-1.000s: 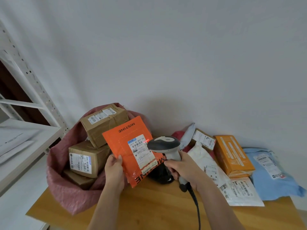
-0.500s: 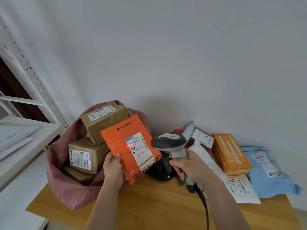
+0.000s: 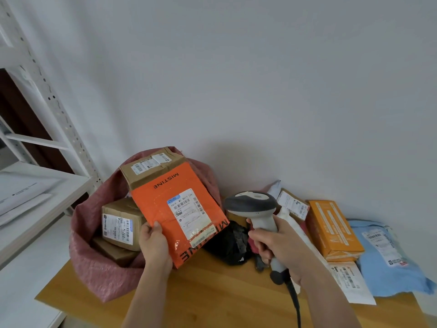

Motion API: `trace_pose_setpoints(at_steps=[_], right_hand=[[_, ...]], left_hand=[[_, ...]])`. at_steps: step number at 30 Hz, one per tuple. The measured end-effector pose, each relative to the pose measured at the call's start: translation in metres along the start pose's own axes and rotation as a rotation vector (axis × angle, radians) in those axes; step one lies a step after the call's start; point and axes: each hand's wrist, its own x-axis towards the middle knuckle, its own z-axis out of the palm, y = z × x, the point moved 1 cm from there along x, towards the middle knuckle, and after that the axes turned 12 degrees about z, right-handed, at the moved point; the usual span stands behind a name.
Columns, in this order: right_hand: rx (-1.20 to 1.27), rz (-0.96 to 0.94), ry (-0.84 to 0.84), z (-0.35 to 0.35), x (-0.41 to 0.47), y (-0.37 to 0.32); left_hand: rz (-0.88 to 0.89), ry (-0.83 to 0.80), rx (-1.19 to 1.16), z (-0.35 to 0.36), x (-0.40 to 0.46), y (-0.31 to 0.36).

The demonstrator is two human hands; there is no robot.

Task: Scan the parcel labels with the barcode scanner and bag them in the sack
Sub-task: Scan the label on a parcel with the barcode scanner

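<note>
Over the mouth of the pink sack (image 3: pixel 94 263), the left hand (image 3: pixel 155 245) is pinching the orange mailer (image 3: pixel 175 209) by its lower corner, thumb on its face, while the right hand (image 3: pixel 281 247) is gripping the barcode scanner (image 3: pixel 254 209) just beside it, so lowering the mailer label-up among the boxes looks wisest.
</note>
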Motion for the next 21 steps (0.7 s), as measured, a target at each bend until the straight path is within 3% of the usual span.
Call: trace_pose_setpoints(at_steps=[4,8,14,21], right_hand=[[0.054,0.02,-0.029,0.015,0.008,-0.001],[0.095,0.031,-0.008,0.033,0.018,0.0],[0.096,0.077,0.06,0.053,0.03,0.004],[0.026,0.09,0.095,0.057,0.032,0.006]], left_hand=[[0.027,0.246,-0.002,-0.017,0.01,0.002],[0.162,0.423,0.02,-0.04,0.019,0.005],[0.391,0.385,0.066,-0.048,0.026,0.017],[0.45,0.122,0.386,-0.032,0.032,0.006]])
